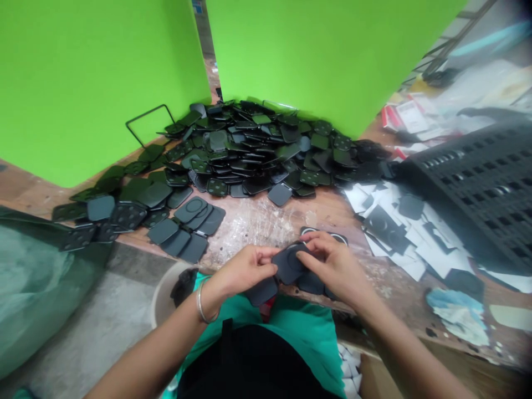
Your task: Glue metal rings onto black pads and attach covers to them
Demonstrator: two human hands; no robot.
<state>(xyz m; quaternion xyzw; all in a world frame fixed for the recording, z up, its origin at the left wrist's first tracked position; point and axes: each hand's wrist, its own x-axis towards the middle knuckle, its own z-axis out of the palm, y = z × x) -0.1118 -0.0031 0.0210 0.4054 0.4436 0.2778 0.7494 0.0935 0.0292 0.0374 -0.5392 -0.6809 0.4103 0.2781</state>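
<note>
Both my hands meet at the front edge of the wooden table, around a dark, rounded-square pad point(290, 262) with a faint ring mark. My left hand point(251, 267) pinches its left edge between thumb and fingers. On its right side, my right hand point(327, 256) presses the thumb on top, with fingers curled at the far edge. Another dark square panel point(261, 291) hangs just below my left fingers; whether it joins the held pad I cannot tell. More dark pads point(311, 282) lie under my right hand. Behind it, pads with white rings point(339, 238) rest on the table.
A large heap of black square pads point(249, 149) fills the table's back, against green boards point(103, 72). A small fanned group of pads point(178, 238) lies left. At right are white papers point(432, 244), a black crate point(477, 188) and a rag point(459, 315). A bin point(161, 293) stands below.
</note>
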